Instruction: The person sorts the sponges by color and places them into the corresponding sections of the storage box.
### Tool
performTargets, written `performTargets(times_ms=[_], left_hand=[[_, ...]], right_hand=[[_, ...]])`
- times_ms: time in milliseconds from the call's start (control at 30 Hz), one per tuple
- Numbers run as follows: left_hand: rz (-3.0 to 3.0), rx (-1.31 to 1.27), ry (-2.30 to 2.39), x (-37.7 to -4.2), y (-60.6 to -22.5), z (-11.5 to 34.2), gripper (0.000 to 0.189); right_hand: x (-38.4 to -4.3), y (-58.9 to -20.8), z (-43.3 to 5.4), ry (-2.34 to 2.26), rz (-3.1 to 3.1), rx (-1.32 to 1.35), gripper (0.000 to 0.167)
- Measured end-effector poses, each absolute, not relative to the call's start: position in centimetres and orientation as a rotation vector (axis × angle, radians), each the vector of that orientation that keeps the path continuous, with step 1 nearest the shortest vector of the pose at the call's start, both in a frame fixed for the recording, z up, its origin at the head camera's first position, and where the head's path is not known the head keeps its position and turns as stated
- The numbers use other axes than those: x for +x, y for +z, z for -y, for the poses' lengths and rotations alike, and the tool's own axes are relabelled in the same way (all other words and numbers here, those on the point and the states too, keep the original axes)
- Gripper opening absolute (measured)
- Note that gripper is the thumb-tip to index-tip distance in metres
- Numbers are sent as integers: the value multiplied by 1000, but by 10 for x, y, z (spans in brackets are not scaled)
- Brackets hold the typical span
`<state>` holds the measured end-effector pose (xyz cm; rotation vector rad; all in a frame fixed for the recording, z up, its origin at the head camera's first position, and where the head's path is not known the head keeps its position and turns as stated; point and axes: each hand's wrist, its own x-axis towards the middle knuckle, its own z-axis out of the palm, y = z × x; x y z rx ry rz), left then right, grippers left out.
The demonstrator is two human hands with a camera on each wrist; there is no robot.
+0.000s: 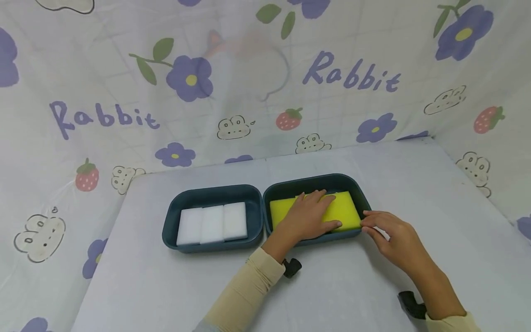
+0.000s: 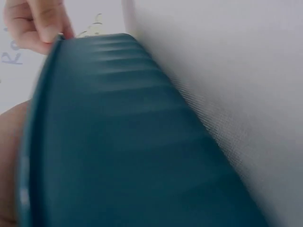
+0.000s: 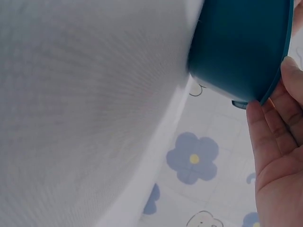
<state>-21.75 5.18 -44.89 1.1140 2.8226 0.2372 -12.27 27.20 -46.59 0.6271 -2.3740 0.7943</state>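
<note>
Two dark teal plastic boxes stand side by side in the head view. Yellow sponges (image 1: 344, 210) lie in the right box (image 1: 286, 188). My left hand (image 1: 307, 214) rests on them with its fingers spread, covering part of them. At that box's right end, my right hand (image 1: 394, 233) pinches the rim between thumb and fingers. The right wrist view shows the thumb (image 3: 293, 78) at the rim of the box (image 3: 241, 47). White sponge blocks (image 1: 213, 224) lie in a row in the left box (image 1: 172, 230). The left wrist view is mostly filled by a box's outer side wall (image 2: 113, 132).
A white cloth covers the table (image 1: 137, 286). Behind it hangs a printed curtain (image 1: 249, 83) with flowers, rabbits and strawberries. Black wrist camera mounts show below the left wrist (image 1: 292, 267) and beside the right wrist (image 1: 410, 304).
</note>
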Motion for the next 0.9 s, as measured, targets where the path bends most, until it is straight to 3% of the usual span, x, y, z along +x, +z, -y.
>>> performTargets(times_ms=[233,500,700,833,900], left_hand=[[-2795,1146,406,-196,-434,-27,58],[-2796,1169,537,-162,-436,20,58],[-2854,1120,528,-130,-436,74,71],[-2906,976,484,-116,-438,108,84],[-2935,884,467,-111,-440,124,88]], right_hand=[[-124,-464,-273,780,2375,609,33],[-126,-465,-274,762,2377,638,28],[-125,-466,-272,766,2394,615,37],[-124,-466,-273,776,2387,628,16],[-124,-466,-273,785,2379,641,17]])
